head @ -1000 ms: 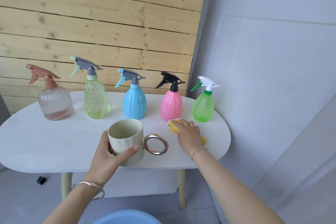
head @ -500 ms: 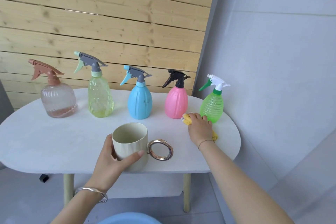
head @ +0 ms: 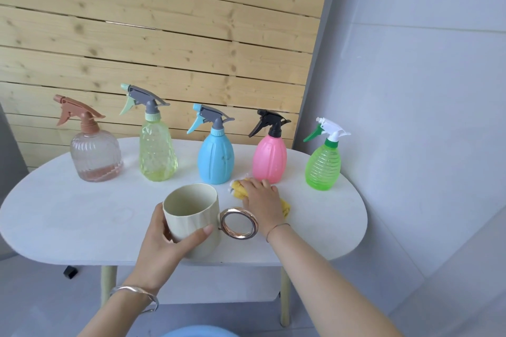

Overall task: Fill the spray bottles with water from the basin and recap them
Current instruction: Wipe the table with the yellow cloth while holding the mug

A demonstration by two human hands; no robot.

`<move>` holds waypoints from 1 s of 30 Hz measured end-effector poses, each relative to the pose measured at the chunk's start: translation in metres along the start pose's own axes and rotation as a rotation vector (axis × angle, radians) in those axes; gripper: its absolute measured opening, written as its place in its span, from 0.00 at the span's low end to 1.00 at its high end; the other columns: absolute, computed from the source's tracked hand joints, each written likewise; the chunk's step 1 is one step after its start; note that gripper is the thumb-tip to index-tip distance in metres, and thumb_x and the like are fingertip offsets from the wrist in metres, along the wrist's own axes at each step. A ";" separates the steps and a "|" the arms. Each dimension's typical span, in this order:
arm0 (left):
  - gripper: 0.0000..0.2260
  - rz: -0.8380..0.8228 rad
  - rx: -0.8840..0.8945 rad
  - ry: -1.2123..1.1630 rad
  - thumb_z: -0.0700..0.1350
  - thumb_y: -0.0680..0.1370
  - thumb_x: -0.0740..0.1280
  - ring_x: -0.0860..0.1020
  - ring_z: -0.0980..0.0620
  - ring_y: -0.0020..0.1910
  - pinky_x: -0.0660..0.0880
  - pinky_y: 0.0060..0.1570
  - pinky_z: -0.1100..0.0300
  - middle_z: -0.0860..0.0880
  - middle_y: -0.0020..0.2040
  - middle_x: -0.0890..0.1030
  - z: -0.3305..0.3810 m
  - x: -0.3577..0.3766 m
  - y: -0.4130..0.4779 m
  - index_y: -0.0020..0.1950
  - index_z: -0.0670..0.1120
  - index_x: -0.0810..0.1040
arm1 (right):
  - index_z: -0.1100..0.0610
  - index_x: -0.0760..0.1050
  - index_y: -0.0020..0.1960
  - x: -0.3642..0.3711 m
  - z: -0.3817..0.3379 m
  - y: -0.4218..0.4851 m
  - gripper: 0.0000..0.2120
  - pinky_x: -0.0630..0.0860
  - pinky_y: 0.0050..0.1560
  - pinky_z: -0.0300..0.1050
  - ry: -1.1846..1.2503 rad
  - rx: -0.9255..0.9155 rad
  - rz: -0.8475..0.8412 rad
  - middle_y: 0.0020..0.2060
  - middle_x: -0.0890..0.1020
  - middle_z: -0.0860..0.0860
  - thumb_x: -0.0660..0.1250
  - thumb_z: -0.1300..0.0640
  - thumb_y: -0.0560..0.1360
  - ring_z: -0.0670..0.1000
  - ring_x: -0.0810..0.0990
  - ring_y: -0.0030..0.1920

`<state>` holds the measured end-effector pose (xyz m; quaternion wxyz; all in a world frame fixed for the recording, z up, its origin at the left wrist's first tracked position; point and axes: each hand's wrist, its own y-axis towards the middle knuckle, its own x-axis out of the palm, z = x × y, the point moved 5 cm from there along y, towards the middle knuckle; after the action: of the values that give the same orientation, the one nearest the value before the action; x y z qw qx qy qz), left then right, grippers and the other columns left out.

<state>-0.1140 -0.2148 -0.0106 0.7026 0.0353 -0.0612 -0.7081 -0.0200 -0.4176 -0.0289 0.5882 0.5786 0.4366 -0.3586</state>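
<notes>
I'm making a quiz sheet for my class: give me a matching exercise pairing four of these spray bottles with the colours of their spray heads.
Bottles:
1. pink bottle
2. blue bottle
3. green bottle
4. clear bottle

Spray heads:
A. white with a green trigger
B. brown
C. black
D. grey with a blue trigger

Pairs: 1-C, 2-D, 3-A, 4-B

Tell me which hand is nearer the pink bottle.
Right. The right hand lies on the yellow cloth just in front of the pink bottle; the left hand holds the mug, farther forward and left.
</notes>
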 end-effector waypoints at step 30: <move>0.35 0.078 0.049 -0.029 0.59 0.51 0.76 0.79 0.63 0.48 0.75 0.42 0.64 0.54 0.53 0.80 -0.007 -0.004 0.035 0.56 0.55 0.72 | 0.53 0.58 0.71 -0.009 0.083 0.060 0.43 0.69 0.60 0.47 0.962 0.556 0.159 0.65 0.66 0.54 0.78 0.60 0.64 0.56 0.70 0.64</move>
<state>-0.0787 -0.2111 -0.0130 0.7277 0.0395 -0.0899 -0.6788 0.0404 -0.4964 -0.0022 0.1734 0.8414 0.4998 -0.1104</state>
